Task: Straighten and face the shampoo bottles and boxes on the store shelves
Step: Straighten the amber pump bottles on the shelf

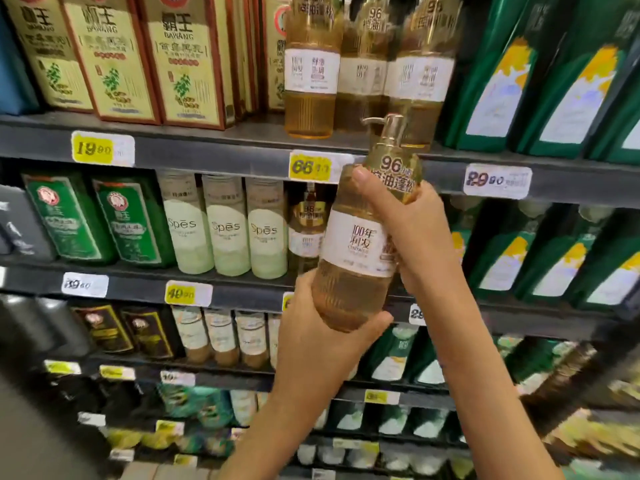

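Note:
An amber pump bottle (360, 244) with a white label and gold pump head is held in front of the shelves, tilted a little to the right. My left hand (311, 323) cups its base from below. My right hand (408, 233) wraps its upper body and neck from the right. Three matching amber bottles (311, 74) stand on the top shelf (214, 147) behind the pump. One more matching bottle (304, 233) stands on the shelf below, partly hidden by the held one.
Cream and red boxes (180, 64) fill the top shelf's left. Green boxes (554, 84) lean at the right on two shelves. Three pale green Spes bottles (225, 226) and dark green boxes (100, 220) stand on the second shelf. Lower shelves hold more bottles, blurred.

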